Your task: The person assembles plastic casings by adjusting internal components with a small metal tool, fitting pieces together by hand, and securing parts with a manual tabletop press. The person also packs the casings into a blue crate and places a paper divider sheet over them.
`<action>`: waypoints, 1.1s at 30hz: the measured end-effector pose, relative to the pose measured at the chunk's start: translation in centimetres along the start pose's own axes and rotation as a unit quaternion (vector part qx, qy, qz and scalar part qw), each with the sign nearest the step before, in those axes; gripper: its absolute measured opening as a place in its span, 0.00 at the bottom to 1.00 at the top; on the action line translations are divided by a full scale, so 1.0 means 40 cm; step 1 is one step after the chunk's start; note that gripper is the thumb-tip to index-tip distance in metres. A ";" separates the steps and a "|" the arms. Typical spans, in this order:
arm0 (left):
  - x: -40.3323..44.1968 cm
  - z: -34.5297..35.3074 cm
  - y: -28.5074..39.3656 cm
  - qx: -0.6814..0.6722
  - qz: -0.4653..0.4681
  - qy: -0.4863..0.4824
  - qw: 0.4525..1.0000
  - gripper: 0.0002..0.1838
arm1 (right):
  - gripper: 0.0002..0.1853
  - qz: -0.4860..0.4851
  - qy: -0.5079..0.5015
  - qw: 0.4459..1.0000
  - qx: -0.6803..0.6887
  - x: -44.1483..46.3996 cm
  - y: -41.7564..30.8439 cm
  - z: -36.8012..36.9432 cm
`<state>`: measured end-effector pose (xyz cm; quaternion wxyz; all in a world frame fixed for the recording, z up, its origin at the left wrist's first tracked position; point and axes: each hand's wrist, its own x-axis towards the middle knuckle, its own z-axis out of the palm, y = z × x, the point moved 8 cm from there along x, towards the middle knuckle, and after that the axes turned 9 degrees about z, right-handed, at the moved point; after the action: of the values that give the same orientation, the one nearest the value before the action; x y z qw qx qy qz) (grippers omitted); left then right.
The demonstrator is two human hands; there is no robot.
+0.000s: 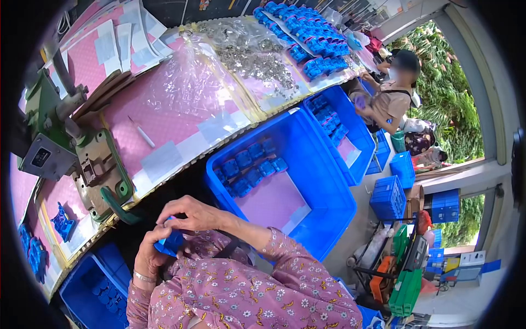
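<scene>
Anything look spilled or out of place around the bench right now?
Small metal pieces lie strewn loose on the bench, untidy beside the blue parts set in rows, though possibly deliberate. The held blue piece is partly hidden, so I can't rule out damage there.

We are counting two bare hands, one left [147, 252] and one right [189, 213], sharing one blue part [170, 244]. One bracelet [144, 277]. On the tabletop [126, 118] we are logging one green press [52, 156] and one pen-like tool [143, 134]. Alongside, we are tallying at least three blue bins [334, 230]; in the nearest, two rows of blue pieces [253, 176], exact number unclear. We are noting one co-worker in a dark cap [406, 61]; figures behind, partly hidden, are defying a count.
</scene>
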<state>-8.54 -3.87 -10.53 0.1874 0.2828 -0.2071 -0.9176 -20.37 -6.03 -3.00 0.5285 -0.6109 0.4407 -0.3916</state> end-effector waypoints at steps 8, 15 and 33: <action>0.050 0.102 0.018 -0.100 0.024 -0.082 0.991 0.47 | 0.12 0.195 0.344 0.913 0.098 -0.128 0.110 -0.123; 0.129 0.114 -0.006 -0.052 0.147 0.011 0.988 0.30 | 0.13 0.125 0.532 0.816 0.188 -0.128 0.145 -0.141; 0.114 0.149 0.082 -0.017 0.213 -0.024 0.977 0.39 | 0.42 0.163 0.709 0.677 0.112 -0.751 0.138 -1.398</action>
<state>-14.84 -7.11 -6.46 0.3785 0.2068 -0.2510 -0.8666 -83.00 5.47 -1.32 0.1773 -0.0047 0.7288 -0.6614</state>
